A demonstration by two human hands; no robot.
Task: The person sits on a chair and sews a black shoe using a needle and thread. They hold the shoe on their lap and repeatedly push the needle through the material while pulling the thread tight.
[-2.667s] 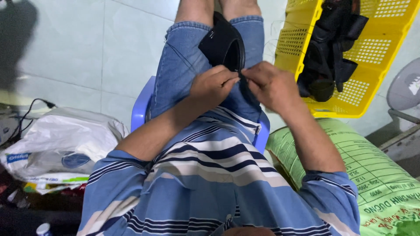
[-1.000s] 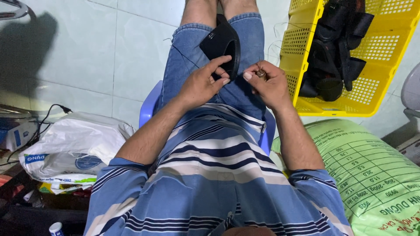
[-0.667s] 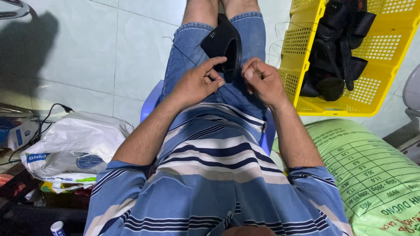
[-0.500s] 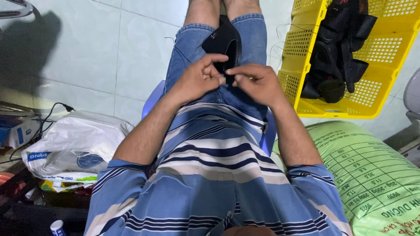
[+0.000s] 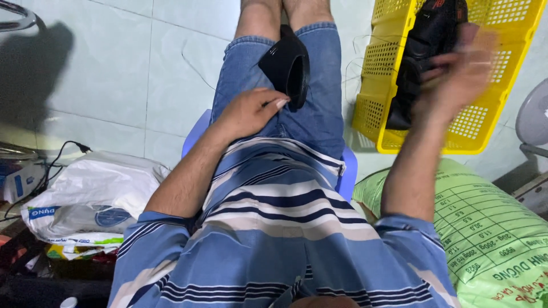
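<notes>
Your left hand point(image 5: 249, 111) rests half closed, fingertips touching the black piece point(image 5: 285, 65) on your lap, while your right hand point(image 5: 462, 71), blurred and open, is raised by the yellow basket point(image 5: 485, 122); you seem between pieces, so the next move needs a careful grasp.

floor point(image 5: 114, 74): pale tiles | on it: yellow crate point(image 5: 382, 102), white bag point(image 5: 97, 194), green sack point(image 5: 496, 228), probably resting

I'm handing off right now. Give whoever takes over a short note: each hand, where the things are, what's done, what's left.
Left hand: rests on the lap, fingertips against the black piece lying on the denim shorts.
Right hand: raised and blurred in front of the yellow crate; whether it holds anything cannot be told.
Crate: on the tiled floor on the right, with more black pieces in it.
Done: one black piece is on the lap.
Left: that piece is not in the crate.
</notes>
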